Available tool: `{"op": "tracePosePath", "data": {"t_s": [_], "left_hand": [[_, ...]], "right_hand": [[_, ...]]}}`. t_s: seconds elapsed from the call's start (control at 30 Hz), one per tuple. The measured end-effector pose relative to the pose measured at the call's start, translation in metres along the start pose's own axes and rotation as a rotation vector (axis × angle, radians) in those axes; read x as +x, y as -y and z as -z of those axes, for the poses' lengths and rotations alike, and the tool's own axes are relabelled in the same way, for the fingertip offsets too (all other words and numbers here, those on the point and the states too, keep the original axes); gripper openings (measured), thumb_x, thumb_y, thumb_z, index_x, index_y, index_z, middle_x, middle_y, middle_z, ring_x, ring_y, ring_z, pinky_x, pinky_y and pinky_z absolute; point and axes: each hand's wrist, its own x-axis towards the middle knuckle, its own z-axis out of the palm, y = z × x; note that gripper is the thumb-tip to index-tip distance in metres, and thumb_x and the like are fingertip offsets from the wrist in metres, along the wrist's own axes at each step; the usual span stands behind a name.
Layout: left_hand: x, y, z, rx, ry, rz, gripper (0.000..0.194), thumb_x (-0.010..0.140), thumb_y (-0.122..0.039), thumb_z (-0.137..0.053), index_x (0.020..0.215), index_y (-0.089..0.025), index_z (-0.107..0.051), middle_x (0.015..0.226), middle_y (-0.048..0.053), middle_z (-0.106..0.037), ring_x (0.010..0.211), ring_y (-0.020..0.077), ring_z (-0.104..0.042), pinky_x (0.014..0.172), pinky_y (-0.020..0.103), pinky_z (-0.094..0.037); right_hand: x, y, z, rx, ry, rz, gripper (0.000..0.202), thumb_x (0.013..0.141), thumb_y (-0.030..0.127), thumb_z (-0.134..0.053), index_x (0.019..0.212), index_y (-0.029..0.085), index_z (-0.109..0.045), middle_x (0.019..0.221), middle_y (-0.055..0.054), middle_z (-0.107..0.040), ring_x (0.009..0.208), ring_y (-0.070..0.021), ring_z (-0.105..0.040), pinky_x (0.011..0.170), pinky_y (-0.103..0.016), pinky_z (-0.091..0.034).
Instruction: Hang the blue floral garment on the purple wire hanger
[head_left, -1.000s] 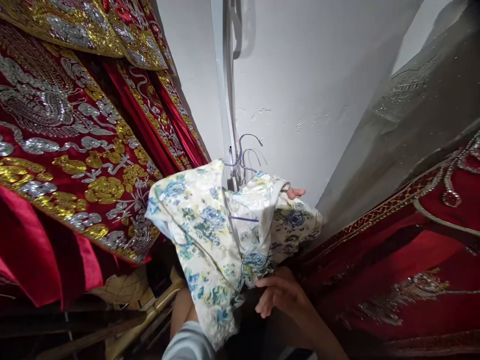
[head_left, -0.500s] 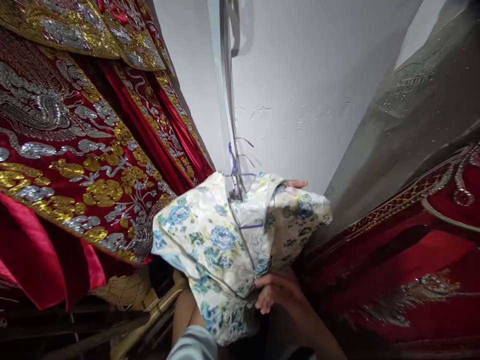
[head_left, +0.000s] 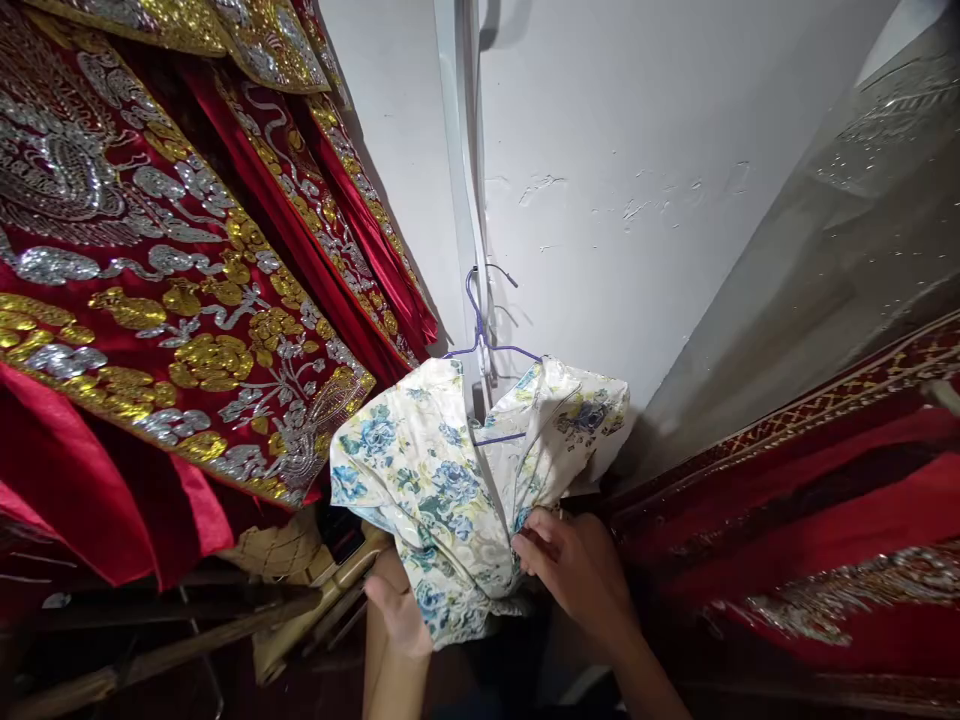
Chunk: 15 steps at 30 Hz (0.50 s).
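Note:
A white blouse [head_left: 450, 490] with blue and yellow flowers hangs on a purple wire hanger [head_left: 480, 335] by the wall, its front parted at the neck. My right hand [head_left: 566, 565] pinches the front edge of the blouse, low on the neckline. At the lower left side of the blouse is my left hand [head_left: 397, 605], thumb stretched out and apart from the palm. The cloth hides its other fingers.
Red cloth with gold and silver sequins [head_left: 210, 350] hangs at left. Another red embroidered cloth [head_left: 840, 560] is at right, below clear plastic sheeting [head_left: 810, 250]. Wooden poles [head_left: 180, 640] lie low at left. A white pole [head_left: 459, 150] runs up the wall [head_left: 600, 120].
Fingertips that showed at the blouse's right shoulder are gone from there. My left hand now shows at the lower left. My right hand stays at the front edge; more of the hanger shows.

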Motion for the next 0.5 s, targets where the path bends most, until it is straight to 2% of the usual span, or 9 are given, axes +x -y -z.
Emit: {"op": "tracePosePath", "data": {"t_s": [0.07, 0.17, 0.33, 0.5], "left_hand": [[-0.005, -0.003, -0.001, -0.013, -0.019, 0.100, 0.078, 0.049, -0.064, -0.089, 0.116, -0.027, -0.072, 0.123, 0.010, -0.071, 0.136, 0.0404, -0.050, 0.111, 0.051, -0.044], [-0.006, -0.011, -0.010, -0.029, -0.088, 0.156, 0.064, 0.058, -0.043, -0.092, 0.116, -0.022, -0.072, 0.125, 0.012, -0.071, 0.130, 0.0371, -0.057, 0.111, 0.050, -0.045], [0.000, -0.008, -0.027, -0.082, -0.142, 0.142, 0.062, 0.058, -0.037, -0.092, 0.113, -0.016, -0.071, 0.122, 0.015, -0.071, 0.122, 0.0358, -0.063, 0.107, 0.047, -0.049], [0.006, -0.004, -0.043, -0.016, -0.121, 0.170, 0.048, 0.059, -0.034, -0.091, 0.101, -0.018, -0.073, 0.107, 0.011, -0.075, 0.117, 0.0334, -0.065, 0.103, 0.043, -0.051]], "right_hand": [[0.003, 0.005, -0.007, -0.118, 0.058, -0.008, 0.037, 0.094, 0.047, -0.057, 0.069, 0.023, -0.045, 0.063, 0.002, -0.050, 0.061, -0.0155, -0.049, 0.060, -0.029, -0.037], [0.003, 0.010, -0.011, -0.237, 0.134, 0.000, 0.038, 0.100, 0.047, -0.045, 0.070, 0.023, -0.046, 0.064, 0.001, -0.053, 0.062, -0.0167, -0.052, 0.061, -0.030, -0.038], [-0.006, 0.003, -0.011, -0.230, 0.130, -0.024, 0.025, 0.102, 0.041, -0.043, 0.083, 0.024, -0.047, 0.069, 0.002, -0.057, 0.066, -0.0164, -0.053, 0.066, -0.030, -0.040], [-0.010, -0.010, -0.003, -0.124, 0.051, -0.015, 0.032, 0.102, 0.041, -0.040, 0.075, 0.024, -0.043, 0.066, 0.002, -0.053, 0.063, -0.0154, -0.050, 0.064, -0.030, -0.040]]}}
